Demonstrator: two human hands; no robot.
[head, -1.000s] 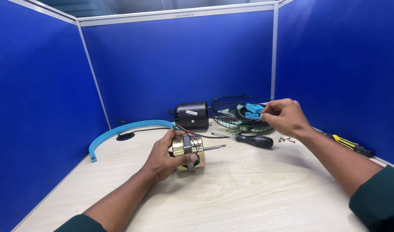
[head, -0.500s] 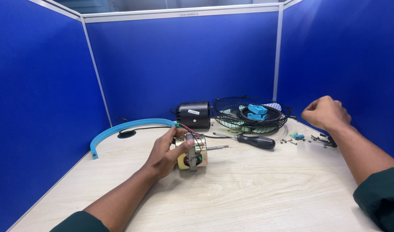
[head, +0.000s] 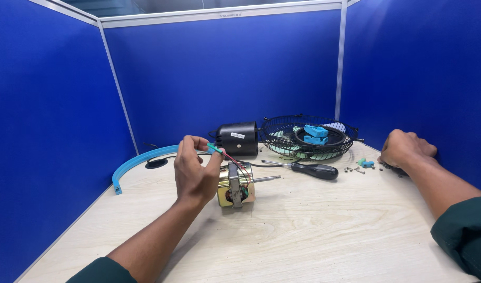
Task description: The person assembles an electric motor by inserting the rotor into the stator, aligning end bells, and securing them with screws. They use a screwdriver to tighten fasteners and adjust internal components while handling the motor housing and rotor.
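Observation:
A brass-coloured fan motor (head: 236,185) with a steel shaft lies on the pale wooden table (head: 303,236). My left hand (head: 196,170) is raised just left of it and pinches a small green connector on the motor's red and black wires (head: 235,162). My right hand (head: 407,149) rests closed on the table at the far right, over a dark object that is mostly hidden. Several small screws (head: 356,169) and a small blue part (head: 365,163) lie just left of that hand.
A black-handled screwdriver (head: 308,169) lies behind the motor. Behind it sit a wire fan guard (head: 282,133) holding blue plastic pieces (head: 316,134), a black cylindrical housing (head: 239,138), and a curved blue plastic ring (head: 138,161). Blue partition walls enclose the table.
My left hand has lifted off the motor body and now pinches the wire connector. My right hand moved from the fan guard to the table's right edge and came down.

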